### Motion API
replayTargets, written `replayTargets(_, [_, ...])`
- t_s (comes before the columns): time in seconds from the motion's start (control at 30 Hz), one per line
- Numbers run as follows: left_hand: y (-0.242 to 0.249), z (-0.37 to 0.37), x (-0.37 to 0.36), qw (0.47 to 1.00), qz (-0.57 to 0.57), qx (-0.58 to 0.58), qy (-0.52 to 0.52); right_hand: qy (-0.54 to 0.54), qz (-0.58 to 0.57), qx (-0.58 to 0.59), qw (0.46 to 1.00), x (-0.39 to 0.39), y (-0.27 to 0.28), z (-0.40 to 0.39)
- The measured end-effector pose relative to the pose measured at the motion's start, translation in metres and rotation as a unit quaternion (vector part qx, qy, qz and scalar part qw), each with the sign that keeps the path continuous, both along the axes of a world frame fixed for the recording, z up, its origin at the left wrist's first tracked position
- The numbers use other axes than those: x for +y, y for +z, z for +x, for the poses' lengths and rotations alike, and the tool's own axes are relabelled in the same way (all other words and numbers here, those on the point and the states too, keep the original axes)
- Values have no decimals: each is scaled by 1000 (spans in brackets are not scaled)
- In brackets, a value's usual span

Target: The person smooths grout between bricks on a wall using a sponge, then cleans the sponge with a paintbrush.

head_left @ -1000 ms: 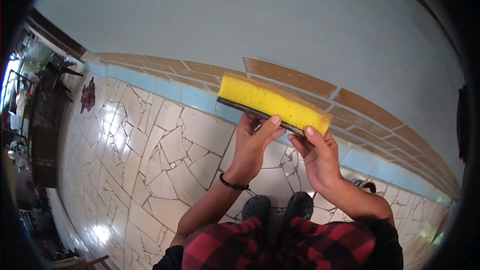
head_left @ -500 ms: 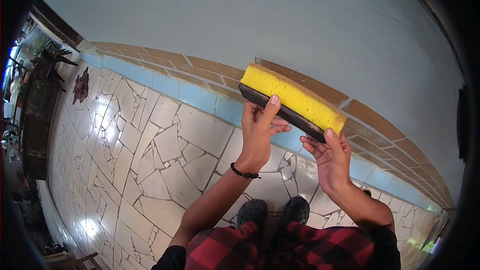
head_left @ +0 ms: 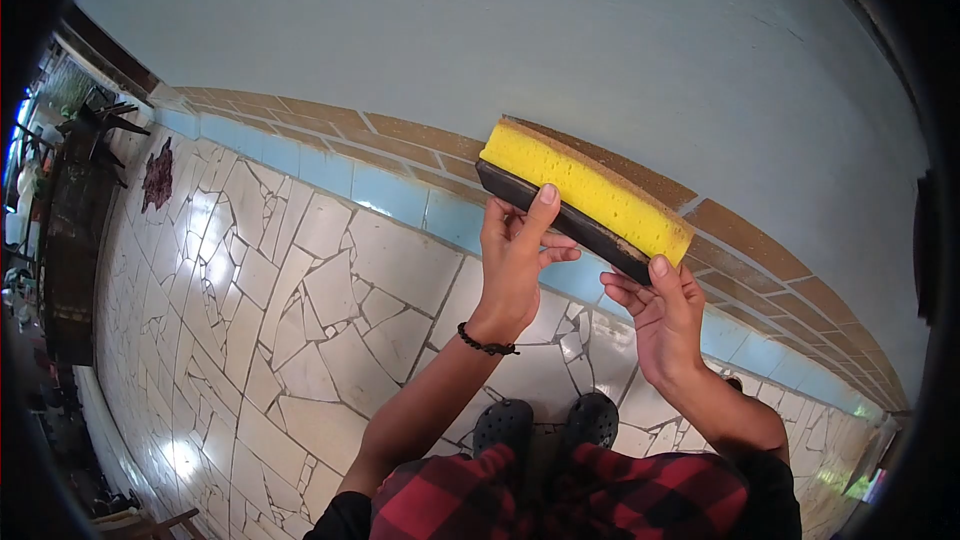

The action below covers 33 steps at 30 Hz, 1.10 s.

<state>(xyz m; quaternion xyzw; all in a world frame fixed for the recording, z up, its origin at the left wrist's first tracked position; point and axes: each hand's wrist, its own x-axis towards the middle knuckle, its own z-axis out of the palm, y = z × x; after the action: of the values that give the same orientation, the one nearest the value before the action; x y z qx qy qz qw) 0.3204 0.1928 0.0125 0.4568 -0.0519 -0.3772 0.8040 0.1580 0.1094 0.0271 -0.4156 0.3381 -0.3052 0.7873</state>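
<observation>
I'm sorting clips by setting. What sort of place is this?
Likely a house's porch or room: an irregularly tiled floor, a painted wall and a brown brick-patterned band suggest it.

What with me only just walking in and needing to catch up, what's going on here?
A person is holding a yellow sponge block with a dark backing. The left hand grips it along the backing; the right hand grips its right end. The block is up in front of the grey wall; whether they touch, I can't tell.
</observation>
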Motion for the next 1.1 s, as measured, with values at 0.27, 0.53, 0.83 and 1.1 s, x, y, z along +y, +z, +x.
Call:
replayTargets(0.27, [-1,-1,-2,1000,13,-12,-5,27,-20,8,999,-7,-14,-6])
replayTargets(0.53, [-2,-1,-4,1000,15,-21,-1,3,16,-14,1000,-6,-3,0])
replayTargets(0.83, [-3,0,-5,999,19,-26,5,10,18,-15,1000,-8,-4,0])
replayTargets(1.1, [-3,0,-7,999,21,-26,10,13,20,-11,1000,-10,0,2])
